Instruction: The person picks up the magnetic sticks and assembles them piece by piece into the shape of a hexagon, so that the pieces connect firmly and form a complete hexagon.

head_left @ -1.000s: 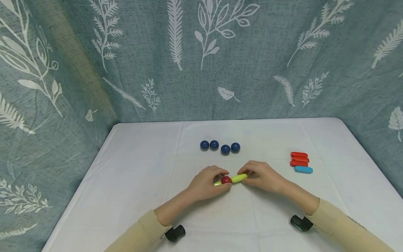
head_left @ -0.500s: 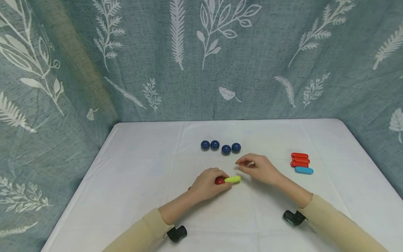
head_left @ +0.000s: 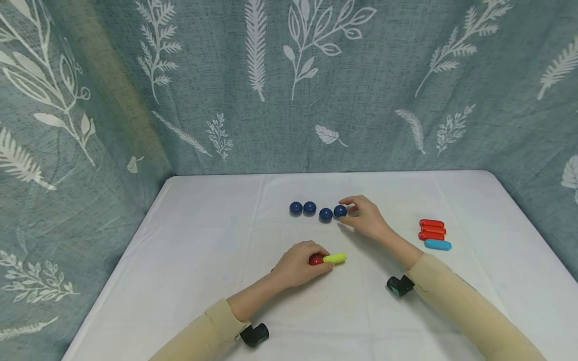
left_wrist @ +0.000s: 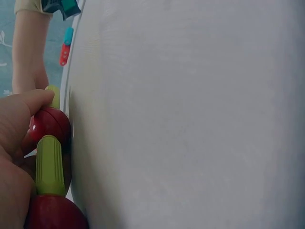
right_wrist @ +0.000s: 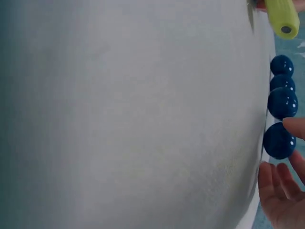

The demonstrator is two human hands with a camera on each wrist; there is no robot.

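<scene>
Since half a second ago, my right hand has moved forward to the rightmost dark blue ball on the white-covered counter; its fingers stand on either side of it, and I cannot tell whether they grip it. Nearer me, my left hand holds a red ball joined to a yellow-green rod; three other dark blue balls lie beyond it, and off to the right three red rods lie beside a light blue rod.
</scene>
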